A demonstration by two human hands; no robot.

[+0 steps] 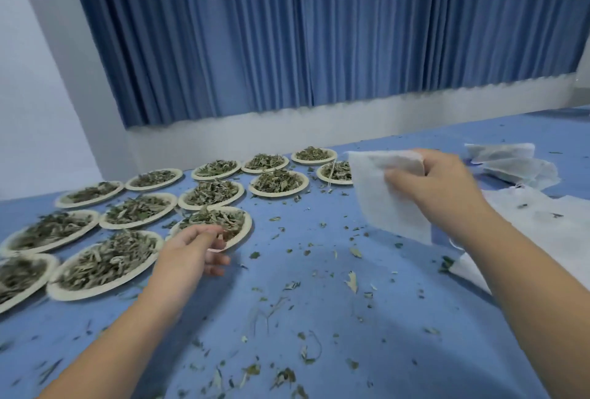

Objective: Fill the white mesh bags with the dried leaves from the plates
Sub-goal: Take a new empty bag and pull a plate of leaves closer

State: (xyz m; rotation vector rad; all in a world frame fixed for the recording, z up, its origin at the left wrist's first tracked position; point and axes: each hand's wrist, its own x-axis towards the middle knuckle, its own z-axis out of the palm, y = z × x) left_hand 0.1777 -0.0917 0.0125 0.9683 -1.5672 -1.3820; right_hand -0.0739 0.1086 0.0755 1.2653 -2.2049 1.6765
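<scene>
My right hand [437, 184] grips the top edge of a white mesh bag [380, 194] and holds it up above the blue table; the bag hangs down flat. My left hand [194, 248] reaches to the near rim of a pale plate [245, 229] heaped with dried leaves [220, 218]. Its fingers curl at the plate's edge, and whether they hold any leaves is unclear. Several more plates of dried leaves [108, 259] cover the left half of the table in rows.
Filled mesh bags [510, 162] lie at the far right. A stack of flat white bags [549, 216] lies under my right forearm. Loose leaf crumbs [351, 280] are scattered over the blue tablecloth. A blue curtain [319, 31] and white wall close off the back.
</scene>
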